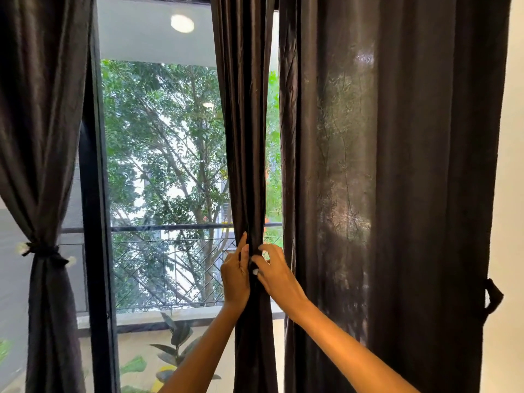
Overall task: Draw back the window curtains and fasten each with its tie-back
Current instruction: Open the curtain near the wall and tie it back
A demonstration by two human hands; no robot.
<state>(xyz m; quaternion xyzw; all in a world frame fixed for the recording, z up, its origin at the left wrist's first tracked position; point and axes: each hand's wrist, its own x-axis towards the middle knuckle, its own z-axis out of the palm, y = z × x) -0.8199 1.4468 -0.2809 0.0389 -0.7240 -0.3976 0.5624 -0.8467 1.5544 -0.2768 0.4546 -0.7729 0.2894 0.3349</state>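
While both our hands work at the middle dark brown fabric curtain panel [246,137], it hangs bunched into a narrow column in front of the glass window [161,165]. Our left hand [235,276] lies flat against the bunch's left side, fingers straight and pointing up, pressing the fabric. Our right hand [273,272] is on the right side of the bunch, fingers curled, pinching at the dark fabric where the two hands meet; a small white bit shows at the fingertips. We cannot tell whether it holds a tie-back strip or just curtain folds.

Left dark brown curtain [42,137]: already gathered, cinched by its dark fabric tie-back [42,251], tied at waist height.

Right wide dark brown curtain [397,180]: hangs loose, unfastened, just beside the middle bunch. A dark fabric loop [493,296] sticks out at its right edge against the cream wall [510,194].

Black window frame post [96,194] stands between the left curtain and the glass. Outside: green trees [164,123], metal balcony railing [170,265], large-leaved potted plant [175,341] below.
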